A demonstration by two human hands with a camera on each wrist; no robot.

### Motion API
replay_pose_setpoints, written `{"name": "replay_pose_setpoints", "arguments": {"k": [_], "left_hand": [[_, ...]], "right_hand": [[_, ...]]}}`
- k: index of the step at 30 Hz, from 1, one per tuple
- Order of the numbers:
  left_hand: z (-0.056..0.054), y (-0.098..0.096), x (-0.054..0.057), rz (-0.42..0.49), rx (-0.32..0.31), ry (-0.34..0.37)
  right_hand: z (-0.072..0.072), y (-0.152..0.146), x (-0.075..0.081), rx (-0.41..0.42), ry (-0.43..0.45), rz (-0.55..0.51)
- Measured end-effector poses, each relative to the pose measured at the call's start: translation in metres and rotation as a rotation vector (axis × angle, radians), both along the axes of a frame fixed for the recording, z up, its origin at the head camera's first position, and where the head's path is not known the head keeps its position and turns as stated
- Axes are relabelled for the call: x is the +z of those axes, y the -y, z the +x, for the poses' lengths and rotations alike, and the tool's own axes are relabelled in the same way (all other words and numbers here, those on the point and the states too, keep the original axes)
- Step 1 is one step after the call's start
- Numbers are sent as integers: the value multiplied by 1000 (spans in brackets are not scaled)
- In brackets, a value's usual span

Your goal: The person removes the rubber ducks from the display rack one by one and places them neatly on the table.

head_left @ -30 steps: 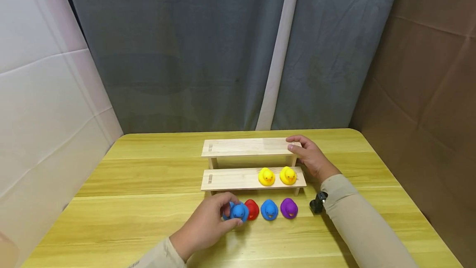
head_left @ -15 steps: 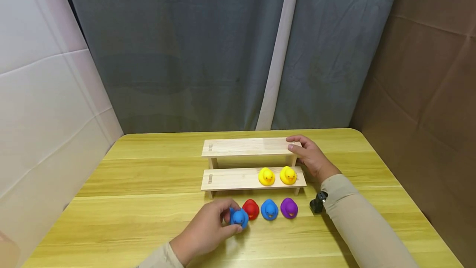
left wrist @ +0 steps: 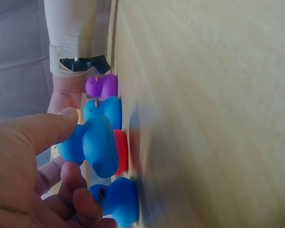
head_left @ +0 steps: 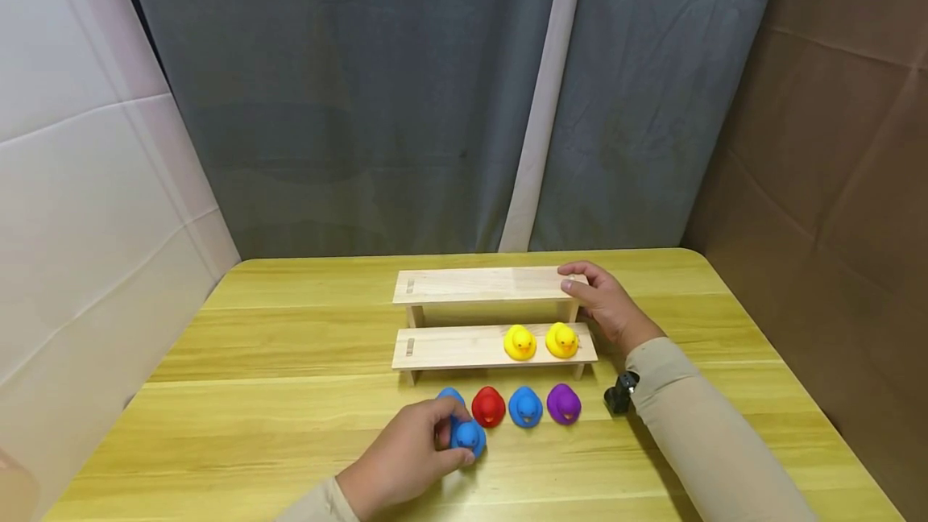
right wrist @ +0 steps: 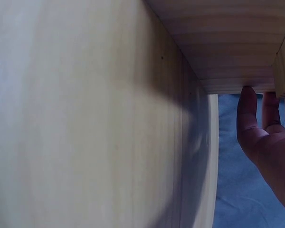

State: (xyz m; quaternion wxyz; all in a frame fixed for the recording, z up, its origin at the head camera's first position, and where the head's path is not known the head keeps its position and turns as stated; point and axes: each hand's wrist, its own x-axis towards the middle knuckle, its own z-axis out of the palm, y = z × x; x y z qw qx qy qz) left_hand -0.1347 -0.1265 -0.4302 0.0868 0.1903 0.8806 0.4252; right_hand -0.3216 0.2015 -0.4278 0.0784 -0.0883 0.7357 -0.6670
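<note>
My left hand (head_left: 409,449) pinches a blue rubber duck (head_left: 467,437) between thumb and fingers. In the left wrist view the held duck (left wrist: 100,147) hangs clear of the table. Another blue duck (head_left: 451,395) stands just behind it, partly covered by the fingers. To the right, a red duck (head_left: 489,407), a blue duck (head_left: 525,407) and a purple duck (head_left: 564,403) form a row. My right hand (head_left: 612,308) grips the right end of the upper step of a wooden stand (head_left: 478,286), thumb on top. In the right wrist view its fingers (right wrist: 247,111) reach the board's underside.
Two yellow ducks (head_left: 519,342) sit on the right half of the lower step (head_left: 449,347). A small black device (head_left: 620,395) is at the right wrist, beside the purple duck. A grey curtain (head_left: 348,103) hangs behind the wooden table (head_left: 254,393).
My left hand has drawn the blue duck slightly nearer to me, away from the row. More of the blue and red ducks behind it shows. The right hand stays on the stand.
</note>
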Motion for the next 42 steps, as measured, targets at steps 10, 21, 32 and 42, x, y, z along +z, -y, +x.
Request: {"name": "replay_pose_setpoints", "arguments": {"k": [10, 21, 32, 42], "left_hand": [[0, -1, -3, -26, -24, 34], [0, -2, -3, -34, -47, 48], [-1, -2, -5, -62, -59, 34], [0, 0, -1, -73, -58, 29]], "right_hand": [[-1, 0, 2, 2, -2, 0], [-2, -1, 0, 2, -10, 0], [-2, -1, -1, 5, -18, 1], [-2, -1, -2, 6, -16, 3]]}}
